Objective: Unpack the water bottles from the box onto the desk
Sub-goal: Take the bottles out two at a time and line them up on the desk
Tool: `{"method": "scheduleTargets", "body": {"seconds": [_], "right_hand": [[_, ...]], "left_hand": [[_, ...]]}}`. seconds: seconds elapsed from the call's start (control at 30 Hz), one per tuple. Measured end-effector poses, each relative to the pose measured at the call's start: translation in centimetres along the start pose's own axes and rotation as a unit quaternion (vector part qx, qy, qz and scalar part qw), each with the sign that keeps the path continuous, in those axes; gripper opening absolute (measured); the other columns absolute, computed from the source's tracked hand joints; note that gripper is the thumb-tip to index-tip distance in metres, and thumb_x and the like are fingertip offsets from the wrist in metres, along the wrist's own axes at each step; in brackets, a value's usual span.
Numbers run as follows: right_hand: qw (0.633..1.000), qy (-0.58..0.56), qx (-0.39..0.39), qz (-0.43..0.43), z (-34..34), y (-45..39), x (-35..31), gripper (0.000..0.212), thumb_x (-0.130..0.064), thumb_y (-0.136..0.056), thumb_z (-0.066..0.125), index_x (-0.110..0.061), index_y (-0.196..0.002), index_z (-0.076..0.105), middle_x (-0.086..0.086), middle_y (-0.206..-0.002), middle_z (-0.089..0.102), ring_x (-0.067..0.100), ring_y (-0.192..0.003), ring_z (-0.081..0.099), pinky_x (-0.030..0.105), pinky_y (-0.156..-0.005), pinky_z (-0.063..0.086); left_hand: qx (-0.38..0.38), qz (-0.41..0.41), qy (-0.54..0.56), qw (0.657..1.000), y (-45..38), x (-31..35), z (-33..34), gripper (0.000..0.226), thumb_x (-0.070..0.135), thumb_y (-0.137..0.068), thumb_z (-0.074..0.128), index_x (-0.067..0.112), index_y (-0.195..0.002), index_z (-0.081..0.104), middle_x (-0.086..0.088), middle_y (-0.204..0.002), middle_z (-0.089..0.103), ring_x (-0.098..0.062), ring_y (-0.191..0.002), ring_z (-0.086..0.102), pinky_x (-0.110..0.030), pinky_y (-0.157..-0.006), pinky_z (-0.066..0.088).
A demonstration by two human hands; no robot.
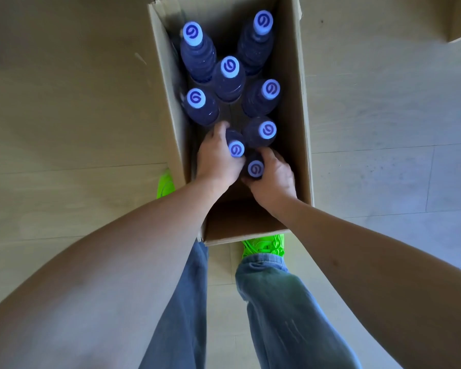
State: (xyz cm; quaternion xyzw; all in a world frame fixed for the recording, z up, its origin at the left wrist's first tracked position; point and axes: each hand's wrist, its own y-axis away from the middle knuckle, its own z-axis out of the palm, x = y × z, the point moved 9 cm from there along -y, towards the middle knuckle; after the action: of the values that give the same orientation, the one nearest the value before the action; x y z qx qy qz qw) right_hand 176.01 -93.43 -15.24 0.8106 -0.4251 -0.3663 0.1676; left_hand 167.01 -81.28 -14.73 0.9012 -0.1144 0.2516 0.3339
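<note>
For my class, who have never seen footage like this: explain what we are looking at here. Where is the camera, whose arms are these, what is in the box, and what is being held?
There is no machine here. The single picture comes from a camera worn on a person's head, looking down, so the two bare arms, the jeans and the bright green shoes are the wearer's own. An open cardboard box stands on the floor at the person's feet. Inside stand eight dark blue water bottles with pale caps. The left hand grips one bottle around its neck; the right hand grips the nearest bottle the same way. The other six, such as the middle one, stand untouched further back. No desk appears in this picture.
</note>
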Motion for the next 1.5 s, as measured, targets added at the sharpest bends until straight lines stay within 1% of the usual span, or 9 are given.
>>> {"method": "scheduleTargets", "body": {"seconds": [0.27,0.47,0.67,0.9,1.07,1.2,1.3,1.4,1.5], "right_hand": [[0.999,-0.024,-0.008,0.028,-1.8,1.5,-1.8,0.065,-0.036,-0.070,0.079,-0.025,-0.129,0.052,0.003,-0.116,0.065,0.025,-0.107,0.060,0.028,-0.087,0.044],[0.999,-0.042,0.016,0.007,-7.8,4.3,-6.4,0.058,-0.039,-0.068,0.078,-0.024,-0.119,0.058,0.003,-0.105,0.069,0.027,-0.097,0.064,0.033,-0.083,0.052],[0.998,-0.064,0.025,0.016,-15.9,7.9,-11.6,0.055,-0.041,-0.064,0.079,-0.029,-0.114,0.059,-0.003,-0.096,0.069,0.023,-0.093,0.064,0.023,-0.071,0.043],[0.995,-0.085,0.058,-0.010,-27.2,13.2,-19.8,0.046,-0.039,-0.061,0.076,-0.027,-0.103,0.062,-0.002,-0.089,0.070,0.026,-0.091,0.065,0.036,-0.079,0.055],[0.990,-0.088,0.098,-0.045,-36.0,16.9,-25.4,0.032,-0.038,-0.054,0.071,-0.023,-0.082,0.063,-0.007,-0.068,0.065,0.019,-0.072,0.063,0.029,-0.064,0.054],[0.982,-0.098,0.128,-0.094,-42.4,20.4,-29.0,0.029,-0.042,-0.054,0.073,-0.025,-0.077,0.064,-0.010,-0.067,0.066,0.014,-0.070,0.063,0.031,-0.067,0.055],[0.975,-0.092,0.155,-0.134,-46.5,23.1,-31.2,0.024,-0.046,-0.057,0.072,-0.030,-0.071,0.061,-0.012,-0.065,0.065,0.011,-0.069,0.063,0.029,-0.065,0.054],[0.967,-0.100,0.177,-0.152,-50.3,25.6,-33.0,0.030,-0.056,-0.056,0.066,-0.030,-0.069,0.059,-0.012,-0.062,0.063,0.007,-0.065,0.061,0.025,-0.058,0.049],[0.960,-0.092,0.196,-0.177,-54.0,28.0,-35.3,0.039,-0.063,-0.058,0.065,-0.031,-0.081,0.061,-0.012,-0.067,0.063,0.008,-0.068,0.060,0.025,-0.056,0.043]], "left_hand": [[-0.015,-0.019,0.017,1.000,0.8,0.3,-2.5,0.055,0.018,-0.072,0.078,0.028,-0.124,0.063,-0.001,-0.118,0.066,-0.019,-0.109,0.061,-0.026,-0.097,0.047],[-0.012,-0.032,0.055,0.998,3.0,3.9,-7.6,0.055,0.014,-0.065,0.080,0.026,-0.117,0.065,-0.001,-0.112,0.068,-0.026,-0.105,0.062,-0.039,-0.096,0.049],[-0.004,-0.030,0.111,0.993,6.0,10.2,-16.0,0.054,0.011,-0.065,0.078,0.026,-0.115,0.064,-0.002,-0.111,0.066,-0.025,-0.103,0.064,-0.041,-0.093,0.052],[0.041,-0.016,0.090,0.995,11.1,19.4,-28.6,0.043,0.017,-0.063,0.080,0.036,-0.099,0.066,0.010,-0.090,0.064,-0.018,-0.093,0.066,-0.029,-0.084,0.056],[0.047,0.022,0.084,0.995,15.4,25.7,-36.1,0.045,0.022,-0.060,0.081,0.029,-0.104,0.070,0.005,-0.100,0.070,-0.017,-0.097,0.066,-0.034,-0.087,0.056],[0.065,0.051,0.063,0.995,19.6,30.5,-41.2,0.021,0.032,-0.059,0.078,0.025,-0.073,0.064,0.005,-0.080,0.069,-0.017,-0.081,0.063,-0.035,-0.077,0.058],[0.056,0.068,0.051,0.995,22.3,33.6,-43.9,0.028,0.034,-0.062,0.075,0.016,-0.057,0.055,0.004,-0.058,0.053,-0.017,-0.062,0.049,-0.031,-0.059,0.046],[0.045,0.098,0.053,0.993,24.9,36.7,-46.2,0.029,0.033,-0.064,0.077,0.009,-0.062,0.061,0.004,-0.061,0.052,-0.015,-0.061,0.045,-0.029,-0.058,0.040],[0.078,0.108,0.061,0.989,27.1,39.5,-49.3,0.031,0.041,-0.058,0.081,0.014,-0.067,0.067,0.008,-0.067,0.063,-0.013,-0.065,0.056,-0.027,-0.065,0.047]]}}
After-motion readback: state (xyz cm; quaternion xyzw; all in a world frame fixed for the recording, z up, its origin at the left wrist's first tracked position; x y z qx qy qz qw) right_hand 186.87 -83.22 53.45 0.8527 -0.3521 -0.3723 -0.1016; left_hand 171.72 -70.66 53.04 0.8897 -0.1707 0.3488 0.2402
